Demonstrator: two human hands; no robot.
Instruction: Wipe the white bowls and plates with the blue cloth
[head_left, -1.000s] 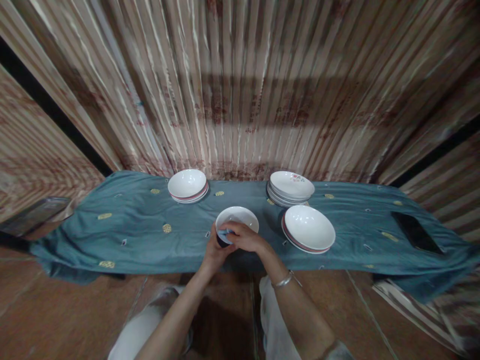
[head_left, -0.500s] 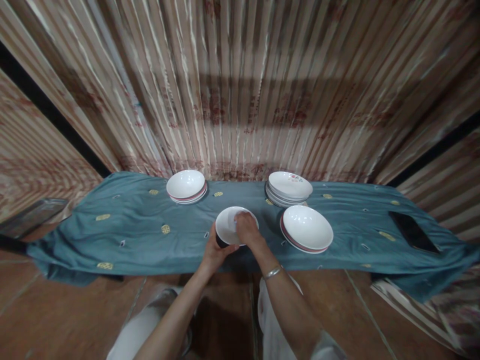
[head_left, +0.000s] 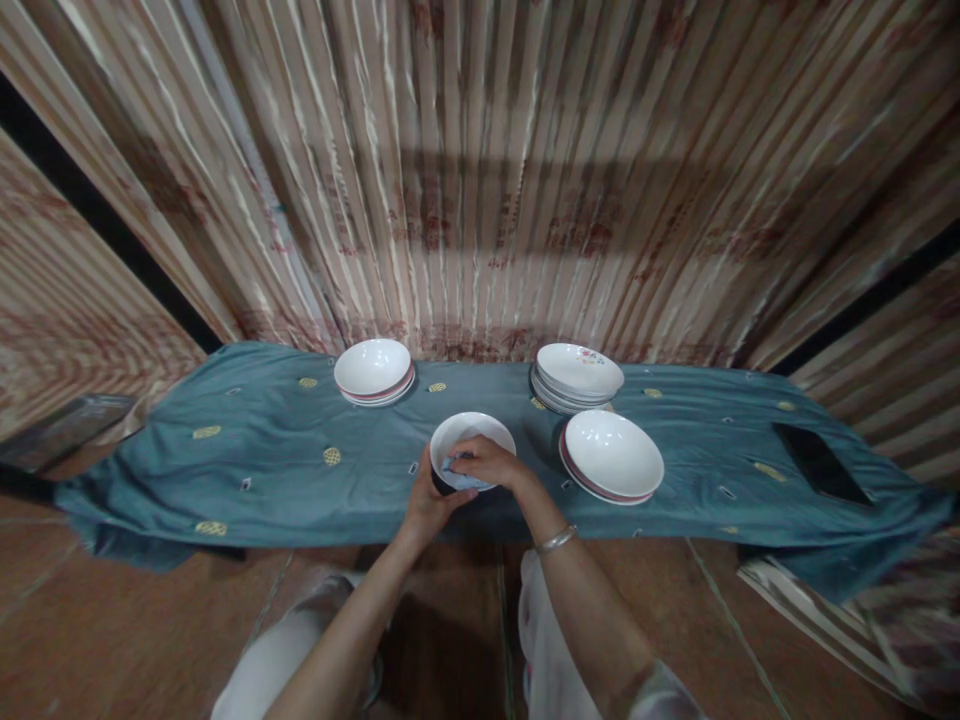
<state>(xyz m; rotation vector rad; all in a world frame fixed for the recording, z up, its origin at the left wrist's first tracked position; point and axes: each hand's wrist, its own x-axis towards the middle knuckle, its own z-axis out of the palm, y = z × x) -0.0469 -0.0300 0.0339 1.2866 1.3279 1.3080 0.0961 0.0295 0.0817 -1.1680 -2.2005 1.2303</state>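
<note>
A white bowl (head_left: 469, 422) with a dark outside stands near the front edge of the cloth-covered table. My left hand (head_left: 433, 505) grips its near left side, thumb along the rim and fingers around the wall. Inside the bowl, my right hand (head_left: 486, 462) presses a light blue cloth (head_left: 459, 477) against the inner surface. Part of the cloth is hidden under the fingers. Close by on the right sits a stack of white bowls (head_left: 613, 455) with a reddish one among them.
Farther back are a stack of plates (head_left: 579, 372) with a floral print and a smaller bowl stack (head_left: 373, 368) at left. A dark phone-like slab (head_left: 821, 462) lies at the right of the blue-green tablecloth (head_left: 277, 500). A striped curtain (head_left: 480, 200) hangs behind.
My right hand has shifted left and turned inside the bowl, so more of the blue cloth shows. My left hand keeps its hold and the stacks stay put.
</note>
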